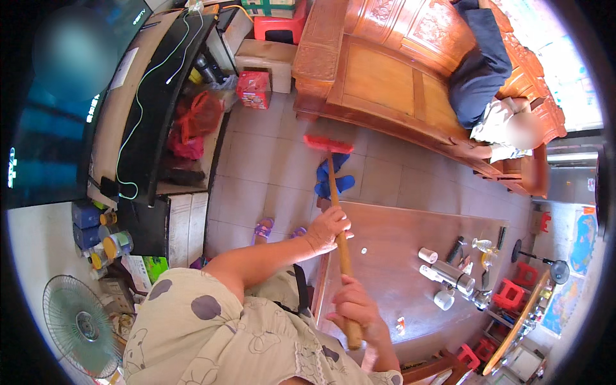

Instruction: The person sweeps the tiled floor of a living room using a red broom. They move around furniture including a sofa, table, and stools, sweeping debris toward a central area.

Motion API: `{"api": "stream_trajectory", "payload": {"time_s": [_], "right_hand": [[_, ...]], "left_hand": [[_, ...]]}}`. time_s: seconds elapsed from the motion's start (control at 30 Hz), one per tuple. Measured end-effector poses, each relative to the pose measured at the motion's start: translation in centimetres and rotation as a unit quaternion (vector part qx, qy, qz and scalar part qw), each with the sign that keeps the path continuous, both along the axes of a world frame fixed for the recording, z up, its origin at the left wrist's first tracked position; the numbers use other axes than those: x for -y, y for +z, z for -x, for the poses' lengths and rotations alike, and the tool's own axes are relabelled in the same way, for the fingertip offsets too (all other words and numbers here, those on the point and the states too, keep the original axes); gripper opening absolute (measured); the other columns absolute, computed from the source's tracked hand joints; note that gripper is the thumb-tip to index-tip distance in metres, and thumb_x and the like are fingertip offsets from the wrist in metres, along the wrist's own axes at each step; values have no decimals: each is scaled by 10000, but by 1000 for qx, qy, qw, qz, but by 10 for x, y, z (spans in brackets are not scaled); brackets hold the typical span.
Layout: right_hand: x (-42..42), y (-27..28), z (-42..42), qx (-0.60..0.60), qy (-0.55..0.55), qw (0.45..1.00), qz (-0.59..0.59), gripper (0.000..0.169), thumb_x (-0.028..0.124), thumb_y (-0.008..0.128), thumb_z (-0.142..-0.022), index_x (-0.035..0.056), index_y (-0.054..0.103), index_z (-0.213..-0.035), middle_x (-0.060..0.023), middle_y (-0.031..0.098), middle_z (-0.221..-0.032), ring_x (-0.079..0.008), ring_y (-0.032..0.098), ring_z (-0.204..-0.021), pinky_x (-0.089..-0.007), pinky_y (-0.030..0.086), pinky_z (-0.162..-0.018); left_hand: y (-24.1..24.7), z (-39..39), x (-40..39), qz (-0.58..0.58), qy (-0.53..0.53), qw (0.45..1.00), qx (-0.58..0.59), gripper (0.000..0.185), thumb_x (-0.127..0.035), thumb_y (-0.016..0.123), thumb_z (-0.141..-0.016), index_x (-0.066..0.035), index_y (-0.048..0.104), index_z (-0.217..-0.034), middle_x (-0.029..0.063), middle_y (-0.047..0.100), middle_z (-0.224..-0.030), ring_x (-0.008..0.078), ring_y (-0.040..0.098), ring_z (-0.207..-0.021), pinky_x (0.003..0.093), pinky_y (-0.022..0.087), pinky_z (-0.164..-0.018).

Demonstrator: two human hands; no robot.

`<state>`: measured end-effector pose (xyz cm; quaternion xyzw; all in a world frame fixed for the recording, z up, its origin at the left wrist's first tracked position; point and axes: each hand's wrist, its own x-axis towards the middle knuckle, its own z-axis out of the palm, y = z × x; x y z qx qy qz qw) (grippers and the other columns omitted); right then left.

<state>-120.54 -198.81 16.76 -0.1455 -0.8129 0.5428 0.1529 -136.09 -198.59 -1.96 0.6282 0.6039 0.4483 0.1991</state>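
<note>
A broom with a wooden handle and a red head reaches away from me over the tiled floor. My left hand grips the handle around its middle. Lower down, near the thick end of the handle, my right hand is closed around it. The broom head touches or hovers just above the floor; which one I cannot tell. Blue slippers lie under and beside the handle, close behind the head. My feet in purple sandals are left of the handle.
A wooden table bearing cups and a flask stands at right. Beyond is a carved wooden bench with a person on it. A black TV cabinet and a fan are at left. A red box stands on the floor.
</note>
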Motion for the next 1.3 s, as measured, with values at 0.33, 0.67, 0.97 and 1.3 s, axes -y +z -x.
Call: {"api": "stream_trajectory", "payload": {"time_s": [0.33, 0.67, 0.97, 1.3], "right_hand": [[-33, 36, 3, -177, -153, 964, 126, 328, 194, 754, -729, 38, 517, -565, -44, 523, -560, -198, 563, -611, -507, 409, -907], [-48, -59, 146, -109, -4, 994, 20, 179, 12, 676, -682, 34, 510, -619, -81, 559, -673, -235, 574, -703, -452, 434, -881], [-9, -15, 125, -96, -7, 995, 11, 195, 31, 715, -678, 45, 528, -621, -70, 550, -662, -243, 567, -665, -396, 452, -766], [-12, 62, 114, -225, -113, 958, 134, 314, 240, 717, -754, 98, 499, -578, 8, 521, -522, -156, 529, -486, -344, 412, -641]], "left_hand": [[45, 22, -4, -2, 43, 999, 15, 218, -179, 709, -748, -95, 508, -740, 77, 511, -698, 287, 536, -720, 396, 432, -613], [-63, 147, -19, -51, 240, 967, 71, 247, -81, 709, -720, -63, 467, -680, 112, 466, -678, 332, 482, -659, 399, 401, -588], [-34, 121, 32, -1, 113, 992, 61, 251, -140, 734, -693, -81, 490, -685, 105, 495, -697, 328, 503, -724, 414, 415, -627], [48, 105, 47, 34, 23, 994, 99, 385, -314, 785, -698, -90, 474, -666, 71, 466, -662, 289, 486, -681, 375, 388, -583]]}}
